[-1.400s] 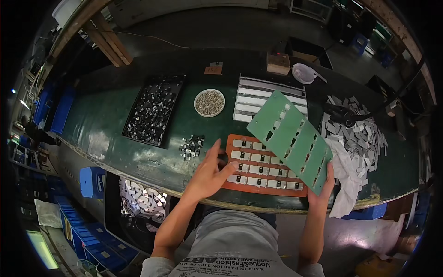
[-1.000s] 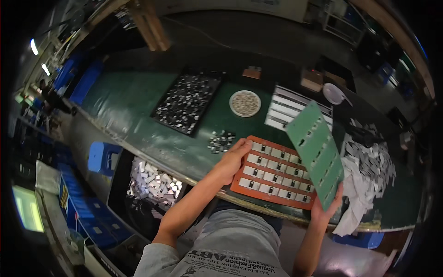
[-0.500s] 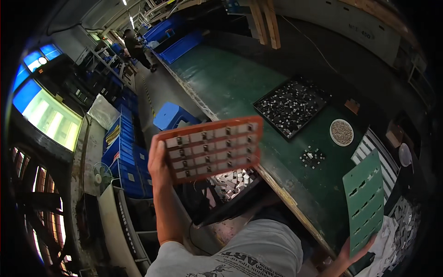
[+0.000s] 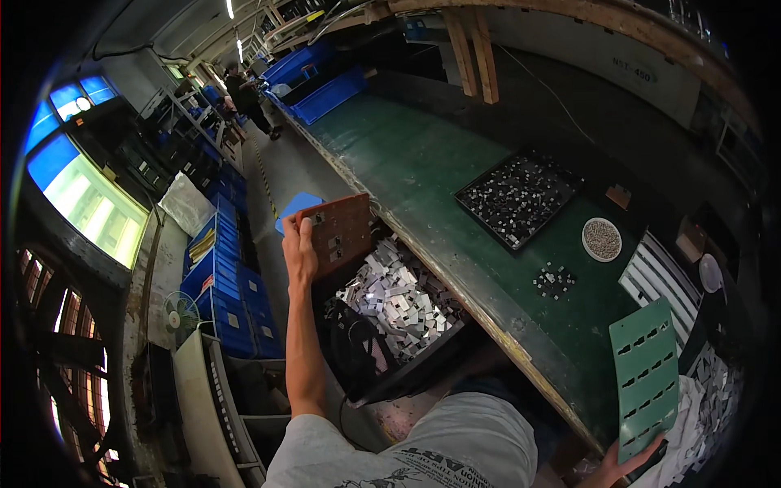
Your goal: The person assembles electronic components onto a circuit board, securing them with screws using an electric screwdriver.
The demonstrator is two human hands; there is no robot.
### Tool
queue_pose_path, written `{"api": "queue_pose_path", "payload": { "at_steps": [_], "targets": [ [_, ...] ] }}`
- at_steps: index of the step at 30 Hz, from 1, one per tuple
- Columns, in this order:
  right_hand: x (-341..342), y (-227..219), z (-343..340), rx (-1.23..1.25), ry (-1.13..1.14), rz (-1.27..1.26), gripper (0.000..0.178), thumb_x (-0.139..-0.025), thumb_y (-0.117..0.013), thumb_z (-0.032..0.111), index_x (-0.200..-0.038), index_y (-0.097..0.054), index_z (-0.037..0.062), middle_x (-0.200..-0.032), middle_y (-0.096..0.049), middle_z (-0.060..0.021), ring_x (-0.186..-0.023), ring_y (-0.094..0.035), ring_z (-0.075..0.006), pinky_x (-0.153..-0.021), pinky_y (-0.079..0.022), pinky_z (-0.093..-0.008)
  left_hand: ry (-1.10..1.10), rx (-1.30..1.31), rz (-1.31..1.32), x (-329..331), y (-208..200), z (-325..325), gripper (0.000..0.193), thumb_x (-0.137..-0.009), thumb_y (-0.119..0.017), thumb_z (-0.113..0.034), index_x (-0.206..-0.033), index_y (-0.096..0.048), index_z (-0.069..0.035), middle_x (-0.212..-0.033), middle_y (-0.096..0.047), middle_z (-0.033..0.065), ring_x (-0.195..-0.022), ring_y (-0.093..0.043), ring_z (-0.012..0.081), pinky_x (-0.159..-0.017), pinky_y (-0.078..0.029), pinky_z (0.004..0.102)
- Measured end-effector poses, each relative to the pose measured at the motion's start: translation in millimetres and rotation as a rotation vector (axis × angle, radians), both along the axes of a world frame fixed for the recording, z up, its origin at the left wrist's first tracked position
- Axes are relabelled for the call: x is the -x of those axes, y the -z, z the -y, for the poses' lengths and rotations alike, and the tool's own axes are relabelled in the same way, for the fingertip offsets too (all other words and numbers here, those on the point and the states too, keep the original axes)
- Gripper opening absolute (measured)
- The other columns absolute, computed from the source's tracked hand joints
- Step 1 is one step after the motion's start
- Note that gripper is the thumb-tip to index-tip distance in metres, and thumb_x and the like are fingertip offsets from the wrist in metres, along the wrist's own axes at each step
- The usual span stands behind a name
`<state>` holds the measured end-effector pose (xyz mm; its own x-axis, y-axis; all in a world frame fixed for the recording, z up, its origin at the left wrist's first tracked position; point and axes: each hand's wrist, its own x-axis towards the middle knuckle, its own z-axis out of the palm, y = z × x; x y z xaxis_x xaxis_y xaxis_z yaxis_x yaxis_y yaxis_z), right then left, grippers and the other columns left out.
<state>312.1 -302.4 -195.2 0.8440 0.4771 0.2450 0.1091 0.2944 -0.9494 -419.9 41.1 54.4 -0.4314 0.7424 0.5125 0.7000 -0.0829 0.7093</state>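
Note:
My left hand (image 4: 300, 254) grips the edge of an orange-red slotted tray (image 4: 351, 236), tipped steeply above a black bin (image 4: 399, 384). A few small pieces show near the tray's upper left; its other slots are hard to see. Many flat white and grey pieces (image 4: 407, 302) fill the bin. At the lower right, my right hand (image 4: 628, 468) holds the lower edge of a thin green plate (image 4: 649, 389) with rows of dark cut-outs. It stands raised near the table's right end.
On the green table (image 4: 407, 154) lie a black tray (image 4: 486, 224) of small parts, a loose cluster of parts (image 4: 554, 281) and a white bowl (image 4: 601, 219) of tiny pieces. Grey strips (image 4: 716, 407) are heaped at the right. Blue bins (image 4: 325, 96) and a person (image 4: 244, 96) are farther back.
The orange-red tray has swung from facing me to a steep tilt over the bin, and most of its pieces no longer show. The green plate has moved slightly down and turned.

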Motion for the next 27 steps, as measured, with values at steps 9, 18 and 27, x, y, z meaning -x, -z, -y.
{"api": "queue_pose_path", "payload": {
  "at_steps": [9,18,27],
  "targets": [
    [54.2,-96.9,-54.5,-0.211,0.168,-0.703,0.051,-0.108,-0.044,0.037,-0.151,-0.044,0.0090,-0.156,-0.045,-0.0104,-0.140,-0.047,-0.0306,-0.117,-0.039,-0.0456,0.103,0.076,-0.352,-41.5,5.7,1.1,0.047,-0.101,-0.057,-0.040,-0.130,-0.049,-0.005,-0.115,-0.065,0.0268,-0.104,-0.064,0.0441,-0.089,-0.049,0.0472],
    [83.7,-125.3,-29.7,-0.282,0.058,-0.837,0.059,-0.106,-0.047,0.043,-0.151,-0.046,0.0045,-0.149,-0.053,-0.0119,-0.133,-0.052,-0.0310,-0.113,-0.041,-0.0465,0.179,-0.144,0.025,-16.2,7.1,-2.6,0.035,-0.106,-0.053,-0.032,-0.123,-0.056,-0.002,-0.119,-0.060,0.0103,-0.114,-0.055,0.0207,-0.103,-0.042,0.0355],
    [61.2,-152.9,66.9,-0.214,0.166,-0.416,0.046,-0.107,-0.046,0.038,-0.135,-0.058,0.0030,-0.120,-0.068,-0.0091,-0.101,-0.067,-0.0208,-0.087,-0.055,-0.0354,0.553,-0.040,0.824,-134.9,-44.2,72.7,0.050,-0.110,-0.045,-0.040,-0.145,-0.050,-0.005,-0.141,-0.056,0.0151,-0.124,-0.060,0.0306,-0.103,-0.051,0.0450]
  ]
}}
